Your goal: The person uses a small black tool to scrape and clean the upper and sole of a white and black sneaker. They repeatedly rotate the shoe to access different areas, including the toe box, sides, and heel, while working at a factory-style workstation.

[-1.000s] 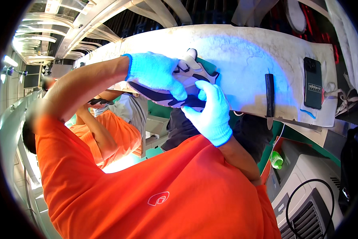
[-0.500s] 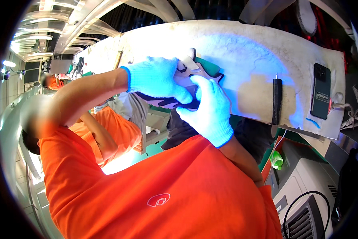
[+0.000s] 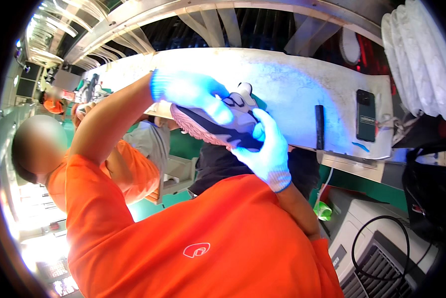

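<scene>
So both hands are in fuzzy gloves that look bright blue under the light, and they're both on one shoe (image 3: 239, 125), a grey and black one with a pink sole, held right at the near edge of the pale worktable (image 3: 292, 92). The left hand (image 3: 193, 97) is partly curled over the upper, gripping it from the far side. The right hand (image 3: 266, 153) has the right end pinched, thumb low and fingers up top, gap only as wide as the shoe. Shoe's tipped, sole edge toward the wearer. Off to the right there's a black-handled tool (image 3: 320, 126), then a dark phone (image 3: 365, 116), with a small blue strip (image 3: 360, 146) near it.
</scene>
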`<action>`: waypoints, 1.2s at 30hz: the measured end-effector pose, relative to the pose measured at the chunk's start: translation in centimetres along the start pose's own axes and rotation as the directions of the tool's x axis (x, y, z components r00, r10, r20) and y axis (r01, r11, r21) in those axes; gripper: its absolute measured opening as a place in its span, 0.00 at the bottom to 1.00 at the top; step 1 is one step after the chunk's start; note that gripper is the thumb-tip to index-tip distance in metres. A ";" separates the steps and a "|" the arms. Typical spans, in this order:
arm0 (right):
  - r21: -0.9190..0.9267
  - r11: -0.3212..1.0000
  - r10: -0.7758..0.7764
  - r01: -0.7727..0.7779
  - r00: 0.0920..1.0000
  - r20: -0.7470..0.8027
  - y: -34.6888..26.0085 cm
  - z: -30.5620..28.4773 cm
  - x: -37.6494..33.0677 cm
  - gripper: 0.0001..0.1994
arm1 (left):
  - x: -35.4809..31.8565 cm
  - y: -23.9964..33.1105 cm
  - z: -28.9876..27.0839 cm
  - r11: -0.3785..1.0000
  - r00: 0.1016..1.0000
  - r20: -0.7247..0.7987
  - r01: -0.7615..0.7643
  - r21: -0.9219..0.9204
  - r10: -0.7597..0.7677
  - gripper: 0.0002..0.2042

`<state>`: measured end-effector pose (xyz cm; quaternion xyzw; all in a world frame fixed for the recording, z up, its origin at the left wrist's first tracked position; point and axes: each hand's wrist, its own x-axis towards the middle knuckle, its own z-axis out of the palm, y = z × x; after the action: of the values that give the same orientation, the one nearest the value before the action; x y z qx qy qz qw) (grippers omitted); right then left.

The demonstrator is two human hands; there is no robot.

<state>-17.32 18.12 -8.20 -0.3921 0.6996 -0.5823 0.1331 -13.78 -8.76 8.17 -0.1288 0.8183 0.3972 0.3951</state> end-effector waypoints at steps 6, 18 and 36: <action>0.307 0.947 0.122 -0.098 0.991 -0.060 3.8 -0.8 -4.5 0.57 | -3.2 -2.5 9.8 0.679 0.801 -0.439 -0.587 -0.441 0.408 0.44; 0.759 0.542 0.461 -0.360 0.883 0.090 2.9 -0.6 -4.9 0.42 | 2.0 -4.2 18.8 0.293 0.667 -0.745 -0.709 -0.641 -0.016 0.40; 0.087 0.995 0.032 -0.044 0.990 0.136 -10.2 -6.6 0.0 0.41 | 7.5 -5.6 24.7 0.541 0.644 -0.760 -0.672 -0.505 0.091 0.23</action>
<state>-17.55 22.66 3.04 -0.4108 0.6694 -0.5828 0.2086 -2.31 6.93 -9.65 -0.2128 0.6621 0.7093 -0.1151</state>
